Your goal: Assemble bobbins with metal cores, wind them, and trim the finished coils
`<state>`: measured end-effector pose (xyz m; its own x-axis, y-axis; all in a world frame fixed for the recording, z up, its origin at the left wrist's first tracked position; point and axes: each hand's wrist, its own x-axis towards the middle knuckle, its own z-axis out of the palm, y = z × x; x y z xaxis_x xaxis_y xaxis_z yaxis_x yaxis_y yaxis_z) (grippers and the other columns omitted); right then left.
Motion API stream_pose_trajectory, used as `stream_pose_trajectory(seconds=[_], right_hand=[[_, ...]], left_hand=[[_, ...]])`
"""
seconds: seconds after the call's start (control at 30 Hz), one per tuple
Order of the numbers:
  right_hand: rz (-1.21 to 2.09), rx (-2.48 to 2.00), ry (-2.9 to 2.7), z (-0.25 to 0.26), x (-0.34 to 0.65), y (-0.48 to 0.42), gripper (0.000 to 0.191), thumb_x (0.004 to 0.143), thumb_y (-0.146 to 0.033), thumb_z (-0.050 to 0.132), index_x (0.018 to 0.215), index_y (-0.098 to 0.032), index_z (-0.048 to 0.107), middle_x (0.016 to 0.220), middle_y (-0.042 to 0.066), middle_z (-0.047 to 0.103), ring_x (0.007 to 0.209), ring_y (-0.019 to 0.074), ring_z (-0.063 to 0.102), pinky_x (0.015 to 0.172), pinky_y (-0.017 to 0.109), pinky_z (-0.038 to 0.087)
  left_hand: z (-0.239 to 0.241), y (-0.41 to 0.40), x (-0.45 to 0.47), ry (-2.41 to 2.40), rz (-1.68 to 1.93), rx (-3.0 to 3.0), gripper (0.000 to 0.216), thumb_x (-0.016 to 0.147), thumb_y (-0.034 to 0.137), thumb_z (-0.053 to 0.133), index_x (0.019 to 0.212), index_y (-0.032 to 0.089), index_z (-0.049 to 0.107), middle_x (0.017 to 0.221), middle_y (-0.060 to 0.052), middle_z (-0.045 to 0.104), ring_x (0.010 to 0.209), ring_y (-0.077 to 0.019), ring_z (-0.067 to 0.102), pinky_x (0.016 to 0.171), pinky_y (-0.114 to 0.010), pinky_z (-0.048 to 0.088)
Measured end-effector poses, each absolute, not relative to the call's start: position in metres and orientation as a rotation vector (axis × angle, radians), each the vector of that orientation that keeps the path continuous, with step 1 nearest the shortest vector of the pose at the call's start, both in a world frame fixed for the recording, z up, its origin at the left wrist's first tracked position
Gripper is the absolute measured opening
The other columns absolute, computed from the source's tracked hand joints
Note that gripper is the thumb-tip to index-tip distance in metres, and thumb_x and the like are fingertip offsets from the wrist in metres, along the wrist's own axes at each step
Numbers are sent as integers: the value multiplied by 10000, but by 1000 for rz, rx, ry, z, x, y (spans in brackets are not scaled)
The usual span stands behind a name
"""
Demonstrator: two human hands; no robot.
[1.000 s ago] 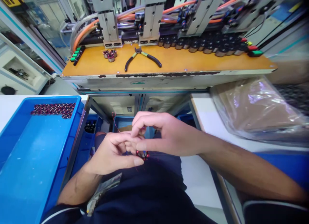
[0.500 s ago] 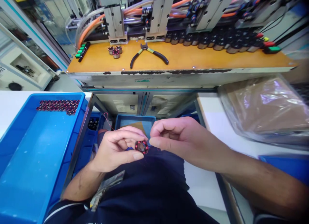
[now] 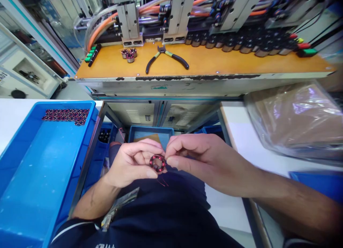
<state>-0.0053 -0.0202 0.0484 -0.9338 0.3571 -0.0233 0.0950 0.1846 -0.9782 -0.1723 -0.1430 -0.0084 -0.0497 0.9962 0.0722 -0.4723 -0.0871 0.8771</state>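
Note:
Between the thumb and fingers of my left hand (image 3: 134,162) is a small ring-shaped motor stator (image 3: 157,163) with red copper windings, its open face turned up toward me. Thin red wire ends (image 3: 163,182) hang below it. My right hand (image 3: 198,158) is closed in a pinch at the stator's right edge; what lies between its fingertips, if anything, is too small to make out. Both hands are held in front of my dark shirt, over my lap.
A blue tray (image 3: 34,162) at left holds rows of stators (image 3: 65,115). On the orange bench (image 3: 107,67) ahead lie cutting pliers (image 3: 163,55), three stators (image 3: 130,55), markers and many dark cylindrical parts (image 3: 227,44). A plastic-wrapped package (image 3: 297,119) rests at right.
The stator has turned a little, so its ring faces me more fully and wire ends now show below it. My right fingertips have moved slightly down against its edge.

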Motion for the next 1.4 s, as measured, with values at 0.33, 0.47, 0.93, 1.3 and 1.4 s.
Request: stream_pose_trajectory(seconds=[0.33,0.47,0.93,1.3,1.4], right_hand=[[1712,-397,-2297,47,0,-23,170,902,-197,595,736,-173,623,701,-33,602,625,58,526,575,177,396],[1730,-420,-2289,48,0,-24,166,891,-195,610,728,-175,631,696,-37,607,608,55,524,563,174,403],[661,7,-2454,37,12,-16,125,914,-155,627,1038,-160,611,952,72,677,885,140,626,820,258,527],[689,338,-2396,38,-2,-12,56,925,-145,614,978,-154,627,889,61,705,861,136,616,804,270,539],[694,320,-2373,34,-3,-12,100,889,-125,656,978,-164,632,887,58,714,839,140,618,786,270,544]], left_hand=[[-7,-139,-171,845,1528,982,422,588,139,898,987,224,789,977,-54,647,697,-79,638,634,-176,570],[-7,-138,-172,859,1526,1003,436,565,164,912,978,236,791,951,-46,639,662,-66,612,600,-165,550],[-12,-143,-171,704,1488,874,391,565,150,909,920,170,743,946,-31,596,644,-128,707,594,-208,575],[-7,-143,-168,608,1360,679,333,610,157,889,906,153,736,950,-28,624,652,-132,727,607,-199,591],[-9,-143,-168,619,1369,691,325,613,160,888,905,159,747,955,-30,622,652,-129,725,595,-192,583]])
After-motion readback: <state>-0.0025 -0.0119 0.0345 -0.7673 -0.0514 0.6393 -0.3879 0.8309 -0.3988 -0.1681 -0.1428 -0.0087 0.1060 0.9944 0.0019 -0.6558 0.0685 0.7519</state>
